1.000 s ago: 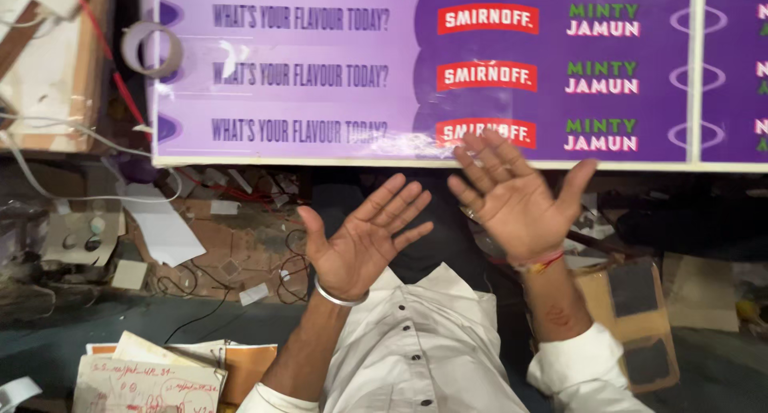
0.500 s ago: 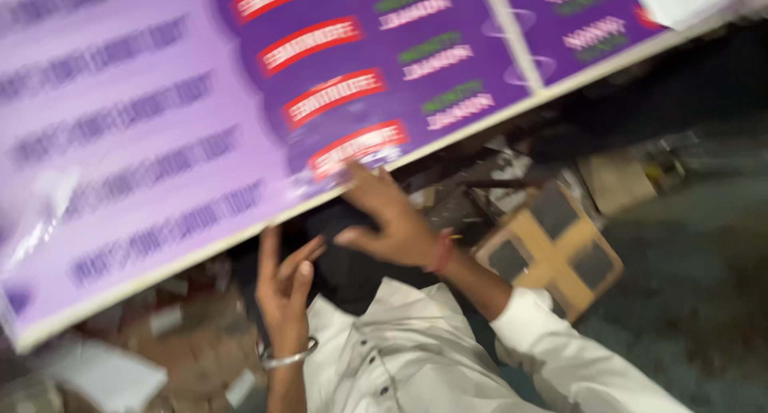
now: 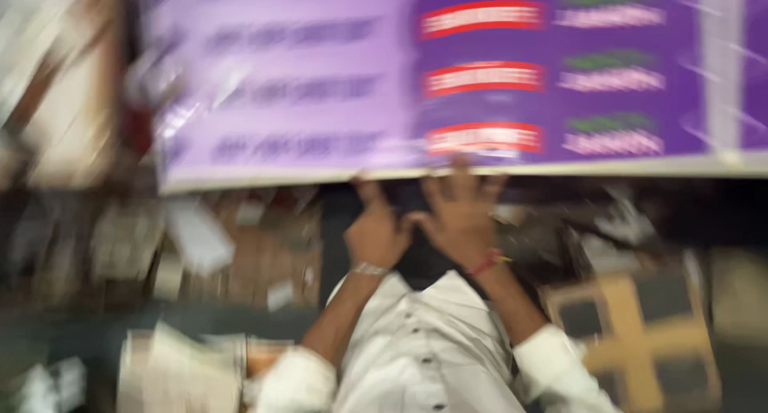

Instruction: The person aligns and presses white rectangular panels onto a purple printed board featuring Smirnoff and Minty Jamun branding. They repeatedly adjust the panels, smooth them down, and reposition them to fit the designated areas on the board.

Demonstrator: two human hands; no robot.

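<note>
Floor: cluttered with paper scraps and cardboard, all motion-blurred.
Board: large purple printed board is spanning 10 to 2 o'clock, pale lower edge just above both hands.
Left hand: fingers curling in, nearly closed, just under the edge; contact unclear.
Right hand: fingers spreading open, tips touching the board edge at 12 o'clock.

I see both hands have closed in since 1 second ago: the left hand has curled from an open palm, and the right hand has its fingertips at the purple printed board's lower edge. The board, tilted half a second back, sits level again above the fingers.
</note>
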